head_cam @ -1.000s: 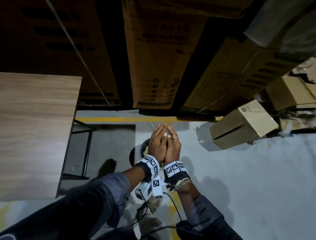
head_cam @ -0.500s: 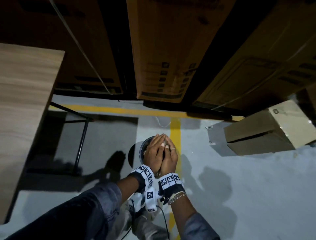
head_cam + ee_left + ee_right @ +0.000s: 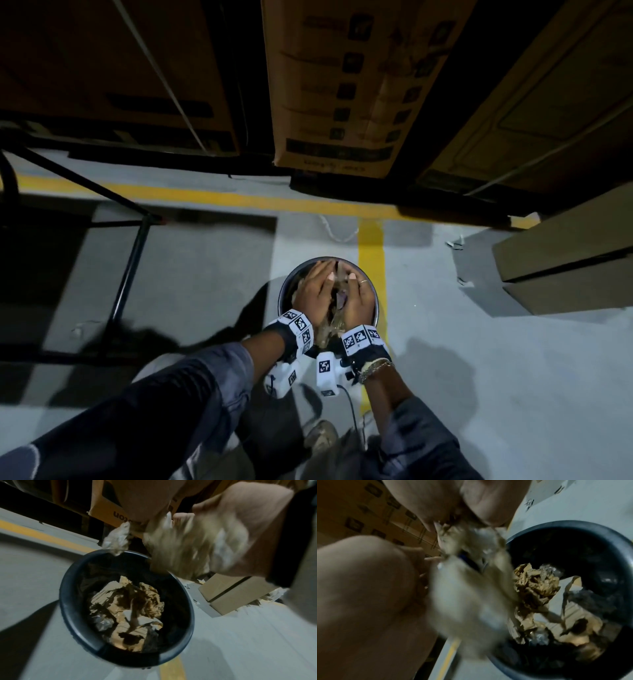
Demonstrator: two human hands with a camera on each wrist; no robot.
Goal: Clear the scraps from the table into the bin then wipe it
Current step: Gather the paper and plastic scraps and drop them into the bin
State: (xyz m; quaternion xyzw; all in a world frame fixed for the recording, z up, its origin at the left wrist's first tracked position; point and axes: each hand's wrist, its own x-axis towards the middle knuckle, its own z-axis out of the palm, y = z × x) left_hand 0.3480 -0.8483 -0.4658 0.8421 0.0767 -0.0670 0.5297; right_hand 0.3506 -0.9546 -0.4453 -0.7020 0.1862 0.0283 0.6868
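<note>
A round black bin [image 3: 283, 295] stands on the grey floor, part-filled with torn brown card and crumpled paper [image 3: 130, 608]. Both hands hover over its mouth, side by side, palms facing each other. My left hand [image 3: 313, 291] and right hand [image 3: 358, 294] have straight fingers with a narrow gap between them. A blurred bunch of pale paper scraps [image 3: 337, 298] slips down through that gap. In the left wrist view the scraps [image 3: 180, 550] fall past the bin rim [image 3: 68, 601]. The right wrist view shows the same scraps [image 3: 467, 601] dropping beside the bin rim [image 3: 573, 524].
Tall cardboard boxes [image 3: 346, 85] line the back. A smaller cardboard box [image 3: 565, 260] lies on the floor at the right. A black metal table leg [image 3: 130, 270] stands at the left. Yellow floor lines [image 3: 371, 240] run behind the bin.
The hands, pressed together around the scraps before, have dropped lower over the bin and parted, and the scraps now fall. The wooden table has left the head view.
</note>
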